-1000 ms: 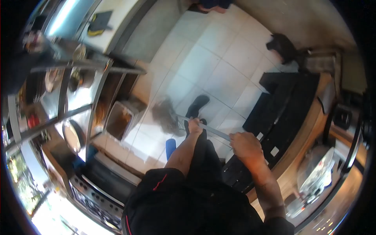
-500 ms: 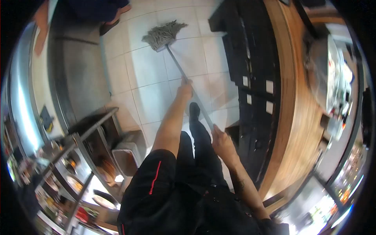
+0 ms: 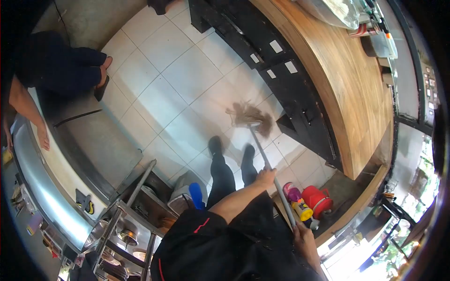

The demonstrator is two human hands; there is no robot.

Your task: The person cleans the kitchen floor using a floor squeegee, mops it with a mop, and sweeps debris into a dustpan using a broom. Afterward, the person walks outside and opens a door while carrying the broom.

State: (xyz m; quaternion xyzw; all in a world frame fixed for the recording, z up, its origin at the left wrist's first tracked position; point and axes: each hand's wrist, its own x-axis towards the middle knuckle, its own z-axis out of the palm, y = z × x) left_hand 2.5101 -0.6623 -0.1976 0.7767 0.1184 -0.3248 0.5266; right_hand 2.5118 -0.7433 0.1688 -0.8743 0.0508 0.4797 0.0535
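Note:
A string mop runs from my hands out to the floor, its grey-brown head on the white tiles beside the dark cabinet, blurred at the strands. My left hand is wrapped round the middle of the mop's pale handle. Lower in view, my right hand grips the handle near its upper end, partly cut off from sight by its own wrist. My dark shoes stand to the left of the mop head.
Along the right runs a black drawer cabinet with a wooden top. A red container and a yellow-capped bottle are by my right hand. Another person stands at the left counter. A grey bin is near my legs.
The mop head has swung from far ahead to close by the cabinet, nearer my feet. Both hands keep hold of the handle and have moved right and back. My view has turned.

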